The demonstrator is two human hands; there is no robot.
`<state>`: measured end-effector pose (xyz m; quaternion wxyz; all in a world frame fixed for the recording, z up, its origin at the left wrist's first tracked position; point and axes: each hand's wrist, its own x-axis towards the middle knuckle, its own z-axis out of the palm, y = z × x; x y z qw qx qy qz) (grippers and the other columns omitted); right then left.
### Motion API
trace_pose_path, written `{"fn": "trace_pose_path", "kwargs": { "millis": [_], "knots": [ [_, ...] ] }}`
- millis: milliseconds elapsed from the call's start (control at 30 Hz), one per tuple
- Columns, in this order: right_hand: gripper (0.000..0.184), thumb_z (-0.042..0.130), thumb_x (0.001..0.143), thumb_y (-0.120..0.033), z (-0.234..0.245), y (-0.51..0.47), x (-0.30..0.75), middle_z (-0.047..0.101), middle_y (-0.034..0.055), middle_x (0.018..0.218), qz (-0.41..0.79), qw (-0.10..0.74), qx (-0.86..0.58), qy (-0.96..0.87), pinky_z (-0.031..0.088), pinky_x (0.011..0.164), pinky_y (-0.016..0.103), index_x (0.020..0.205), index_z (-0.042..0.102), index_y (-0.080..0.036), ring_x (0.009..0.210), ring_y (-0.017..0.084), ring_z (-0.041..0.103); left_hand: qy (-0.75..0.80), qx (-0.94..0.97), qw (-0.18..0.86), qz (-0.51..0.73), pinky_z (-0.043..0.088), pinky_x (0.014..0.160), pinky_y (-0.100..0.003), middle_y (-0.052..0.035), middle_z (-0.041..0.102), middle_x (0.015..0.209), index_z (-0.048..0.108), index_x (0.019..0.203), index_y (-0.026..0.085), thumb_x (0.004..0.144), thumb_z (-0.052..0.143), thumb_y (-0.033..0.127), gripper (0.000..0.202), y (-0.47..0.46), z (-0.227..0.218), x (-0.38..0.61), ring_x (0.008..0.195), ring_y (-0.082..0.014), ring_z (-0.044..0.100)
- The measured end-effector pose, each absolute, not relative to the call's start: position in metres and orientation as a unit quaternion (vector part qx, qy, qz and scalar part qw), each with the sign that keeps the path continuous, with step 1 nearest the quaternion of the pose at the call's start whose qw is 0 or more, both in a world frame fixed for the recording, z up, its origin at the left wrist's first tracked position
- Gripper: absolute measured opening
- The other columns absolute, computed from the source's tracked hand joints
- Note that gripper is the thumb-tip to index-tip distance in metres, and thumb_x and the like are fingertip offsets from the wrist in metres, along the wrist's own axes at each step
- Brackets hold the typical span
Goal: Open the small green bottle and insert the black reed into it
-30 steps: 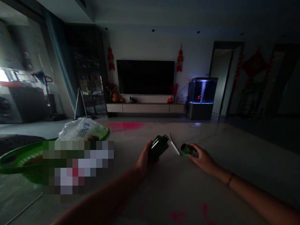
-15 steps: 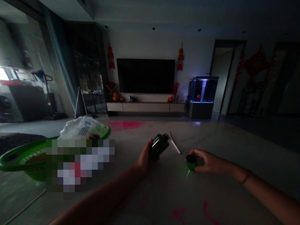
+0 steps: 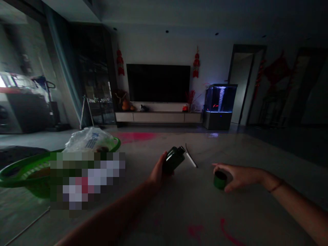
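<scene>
A living room is shown in dim light from above a glossy pale tabletop (image 3: 194, 205), on which pink-red reflections are cast. A large dark wall-mounted television (image 3: 158, 83) is placed at the far end of the room, above a low beige cabinet (image 3: 158, 117). Red hanging ornaments (image 3: 196, 63) are hung on both sides of the television. To its right, a lit aquarium (image 3: 220, 99) is set on a dark stand, with a doorway (image 3: 246, 82) beyond. To its left, a long curtain (image 3: 60, 68) and a tripod (image 3: 85, 112) are seen.

Below the television and to its left, a green plastic basket (image 3: 25, 171) is seated on the tabletop, with a crumpled plastic bag (image 3: 89, 140) at its far side. A pixelated patch (image 3: 87, 181) covers part of the basket and hides whatever lies there.

Almost directly below the television, a dark green bottle (image 3: 174, 160) is gripped upright but tilted in the left hand (image 3: 159, 171), its body clamped between the thumb and fingers, with the arm extended across the tabletop. A slim white strip (image 3: 191, 160) is lying just beside the bottle. Further right, a green cylindrical cap (image 3: 220, 180) is standing on the tabletop under the open right hand (image 3: 243, 176), its fingers arched around it; whether contact is made cannot be told. A thin cord bracelet (image 3: 276, 186) is worn on the right wrist.
</scene>
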<state>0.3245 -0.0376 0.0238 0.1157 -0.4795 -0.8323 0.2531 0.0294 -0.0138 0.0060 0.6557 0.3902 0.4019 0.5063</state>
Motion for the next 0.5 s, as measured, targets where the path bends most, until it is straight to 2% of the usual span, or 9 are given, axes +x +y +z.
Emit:
{"fn": "trace_pose_path", "kwargs": {
  "millis": [100, 233, 267, 300, 400, 500],
  "knots": [
    [0.06, 0.063, 0.061, -0.045, 0.026, -0.039, 0.313, 0.039, 0.0078, 0.131, 0.24, 0.213, -0.482, -0.815, 0.028, 0.099, 0.039, 0.115, 0.047, -0.023, 0.121, 0.026, 0.034, 0.408, 0.387, 0.654, 0.507, 0.036, 0.045, -0.02, -0.0003, 0.053, 0.061, 0.055, 0.091, 0.015, 0.077, 0.044, 0.053, 0.042, -0.015, 0.007, 0.03, 0.047, -0.0093, 0.048],
    [0.052, 0.058, 0.067, -0.045, 0.021, -0.043, 0.271, 0.046, 0.008, 0.123, 0.143, 0.463, -0.477, -0.733, 0.027, 0.1, 0.043, 0.112, 0.045, -0.023, 0.117, 0.024, 0.038, 0.409, 0.402, 0.647, 0.503, 0.035, 0.045, -0.02, -0.0005, 0.055, 0.061, 0.056, 0.091, 0.015, 0.077, 0.044, 0.054, 0.043, -0.017, 0.007, 0.03, 0.048, -0.0095, 0.049],
    [0.049, 0.058, 0.068, -0.044, 0.018, -0.045, 0.257, 0.048, 0.0082, 0.12, 0.144, 0.503, -0.458, -0.719, 0.028, 0.1, 0.042, 0.11, 0.044, -0.022, 0.115, 0.023, 0.041, 0.41, 0.406, 0.642, 0.506, 0.034, 0.045, -0.02, -0.0004, 0.055, 0.061, 0.056, 0.091, 0.015, 0.076, 0.044, 0.054, 0.044, -0.017, 0.007, 0.03, 0.047, -0.0092, 0.049],
    [0.048, 0.058, 0.069, -0.042, 0.015, -0.047, 0.244, 0.049, 0.0088, 0.118, 0.169, 0.529, -0.434, -0.709, 0.032, 0.098, 0.04, 0.11, 0.043, -0.022, 0.112, 0.022, 0.044, 0.407, 0.412, 0.638, 0.508, 0.034, 0.045, -0.02, -0.0003, 0.055, 0.061, 0.056, 0.091, 0.015, 0.076, 0.044, 0.055, 0.045, -0.017, 0.006, 0.03, 0.047, -0.0091, 0.048],
    [0.05, 0.056, 0.071, -0.041, 0.002, -0.05, 0.208, 0.05, 0.0104, 0.112, 0.302, 0.522, -0.393, -0.694, 0.042, 0.089, 0.036, 0.113, 0.038, -0.02, 0.101, 0.02, 0.052, 0.389, 0.424, 0.635, 0.516, 0.032, 0.045, -0.019, 0.0, 0.054, 0.062, 0.056, 0.091, 0.015, 0.074, 0.044, 0.058, 0.048, -0.016, 0.004, 0.03, 0.047, -0.0083, 0.047],
    [0.055, 0.057, 0.07, -0.042, -0.007, -0.042, 0.185, 0.052, 0.0107, 0.109, 0.375, 0.525, -0.38, -0.663, 0.044, 0.085, 0.037, 0.115, 0.035, -0.02, 0.098, 0.02, 0.053, 0.377, 0.437, 0.634, 0.515, 0.031, 0.045, -0.019, 0.0005, 0.054, 0.062, 0.056, 0.093, 0.015, 0.072, 0.045, 0.061, 0.052, -0.013, 0.002, 0.029, 0.048, -0.0081, 0.046]
  ]
}}
